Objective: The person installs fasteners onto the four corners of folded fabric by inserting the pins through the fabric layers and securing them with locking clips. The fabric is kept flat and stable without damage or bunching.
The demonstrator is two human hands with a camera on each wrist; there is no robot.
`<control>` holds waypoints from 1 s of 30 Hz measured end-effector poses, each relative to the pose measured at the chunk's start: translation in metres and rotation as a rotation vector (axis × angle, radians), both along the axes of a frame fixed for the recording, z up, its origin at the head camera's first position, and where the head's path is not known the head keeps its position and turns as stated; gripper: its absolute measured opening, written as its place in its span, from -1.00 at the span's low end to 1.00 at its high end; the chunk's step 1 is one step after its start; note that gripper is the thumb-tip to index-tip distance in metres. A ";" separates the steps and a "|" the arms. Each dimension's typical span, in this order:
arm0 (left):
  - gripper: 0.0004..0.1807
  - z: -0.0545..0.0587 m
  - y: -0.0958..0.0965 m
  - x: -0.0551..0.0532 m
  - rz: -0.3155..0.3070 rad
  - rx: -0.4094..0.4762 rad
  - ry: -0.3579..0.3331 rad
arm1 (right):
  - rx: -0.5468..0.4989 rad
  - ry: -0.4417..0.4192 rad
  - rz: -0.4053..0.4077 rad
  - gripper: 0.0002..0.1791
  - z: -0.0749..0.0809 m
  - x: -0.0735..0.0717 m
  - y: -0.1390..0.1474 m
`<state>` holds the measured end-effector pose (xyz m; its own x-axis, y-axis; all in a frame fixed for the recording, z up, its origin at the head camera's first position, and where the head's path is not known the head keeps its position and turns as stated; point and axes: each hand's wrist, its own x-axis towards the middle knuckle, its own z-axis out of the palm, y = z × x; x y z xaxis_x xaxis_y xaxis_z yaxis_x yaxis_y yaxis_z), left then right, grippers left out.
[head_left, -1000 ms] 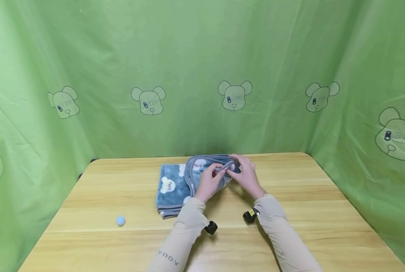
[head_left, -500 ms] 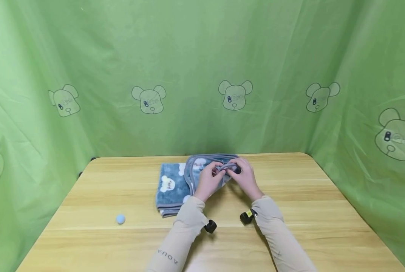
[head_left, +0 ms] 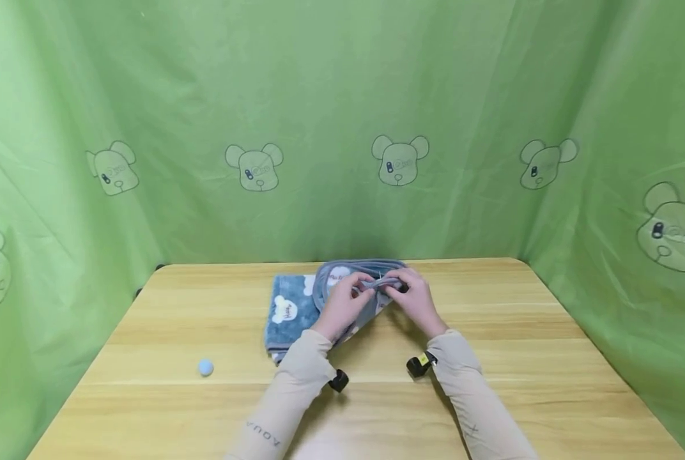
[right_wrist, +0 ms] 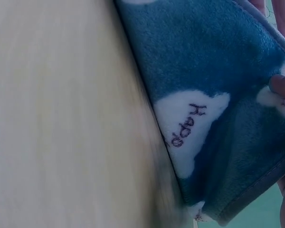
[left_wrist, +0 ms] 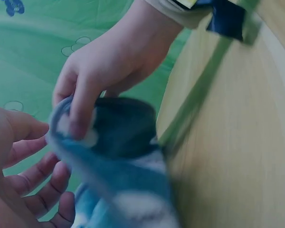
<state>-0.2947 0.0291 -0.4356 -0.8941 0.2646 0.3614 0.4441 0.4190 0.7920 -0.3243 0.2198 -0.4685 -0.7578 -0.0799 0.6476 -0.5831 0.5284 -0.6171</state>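
A folded blue fleece blanket (head_left: 306, 321) with white bear-head patches and grey edging lies toward the back of the table. My left hand (head_left: 341, 308) pinches the raised grey hem between thumb and forefinger, its other fingers loosely spread in the left wrist view. Just to its right, my right hand (head_left: 418, 303) grips the same raised corner; its thumb presses on the fabric in the left wrist view, with other fingers behind the cloth. The right wrist view shows the blanket's hanging side (right_wrist: 218, 61) with a lettered white patch. Fingers partly hide the raised corner.
A small light-blue ball (head_left: 205, 367) sits on the wooden table (head_left: 147, 409) to the left of the blanket. Green curtains (head_left: 331, 83) printed with bear heads enclose the back and both sides. Black wrist cameras hang under both sleeves.
My left hand and forearm have shifted slightly left along the blanket's hem. Over the whole second, the right hand has come slightly lower and closer in on the corner. The ball stays put.
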 end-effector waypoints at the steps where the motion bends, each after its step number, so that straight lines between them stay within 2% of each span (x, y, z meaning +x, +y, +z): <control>1: -0.77 0.001 -0.006 0.001 -0.005 -0.026 0.011 | 0.003 -0.013 0.002 -0.79 0.000 0.000 0.000; 6: -0.74 0.007 -0.047 0.011 -0.006 -0.165 0.052 | -0.005 -0.071 -0.004 -0.80 0.001 0.000 0.002; 10: -0.75 0.007 -0.088 0.023 0.024 -0.299 0.086 | -0.011 -0.077 0.000 -0.80 0.003 0.000 0.003; 15: -0.76 0.006 -0.143 0.040 0.049 -0.465 0.050 | -0.006 -0.055 0.004 -0.80 0.002 -0.001 0.002; 18: -0.76 0.008 -0.177 0.048 0.038 -0.533 0.018 | -0.008 -0.041 0.000 -0.81 0.001 -0.001 0.001; 21: -0.76 0.010 -0.209 0.055 -0.004 -0.572 -0.028 | -0.009 -0.030 -0.006 -0.82 0.001 -0.002 0.001; 24: -0.74 0.011 -0.235 0.061 -0.093 -0.595 -0.093 | -0.012 -0.034 -0.011 -0.81 0.000 -0.002 0.002; 27: -0.70 0.008 -0.254 0.067 -0.157 -0.618 -0.203 | -0.013 -0.031 -0.011 -0.81 0.000 -0.002 0.002; 30: -0.65 0.005 -0.267 0.073 -0.155 -0.629 -0.338 | -0.010 -0.029 -0.007 -0.81 0.000 -0.002 0.002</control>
